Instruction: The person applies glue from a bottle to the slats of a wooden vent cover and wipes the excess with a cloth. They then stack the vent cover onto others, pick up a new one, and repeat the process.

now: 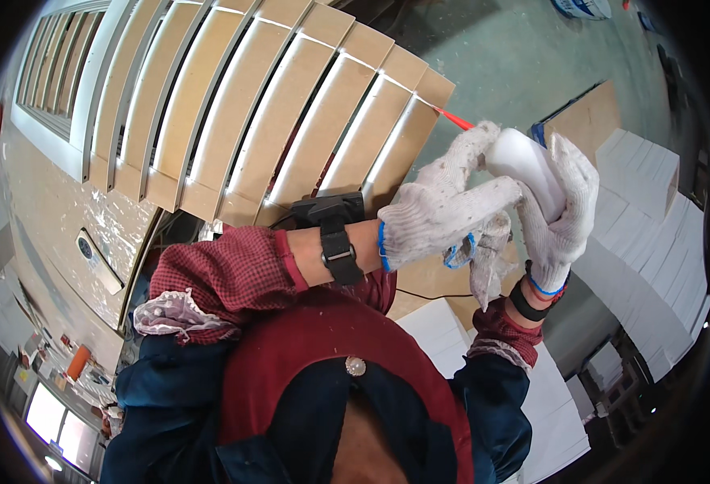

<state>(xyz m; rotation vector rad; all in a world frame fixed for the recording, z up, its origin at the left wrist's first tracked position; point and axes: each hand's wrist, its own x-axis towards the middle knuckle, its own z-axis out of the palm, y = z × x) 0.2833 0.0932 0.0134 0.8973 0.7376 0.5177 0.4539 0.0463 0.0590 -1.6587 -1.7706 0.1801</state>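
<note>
A white squeeze bottle (526, 165) with a red pointed nozzle (454, 119) is between my two gloved hands. My right hand (566, 206) wraps round the body of the bottle. My left hand (455, 194) has its fingers closed about the front of the bottle, behind the nozzle. The nozzle tip is at the corner edge of the nearest of several brown boards (407, 133), which overlap in a fanned row. White lines, looking like glue, run along the boards' edges. Under my hands lies a crumpled white glove or cloth (490, 262) with a blue rim.
A worn worktable (56, 218) stands to the left, with a thermometer-like gauge (98, 260) on it. Stacks of white panels (645, 250) stand at the right, near a brown board (585, 117). A bucket (582, 8) is on the green floor at the back.
</note>
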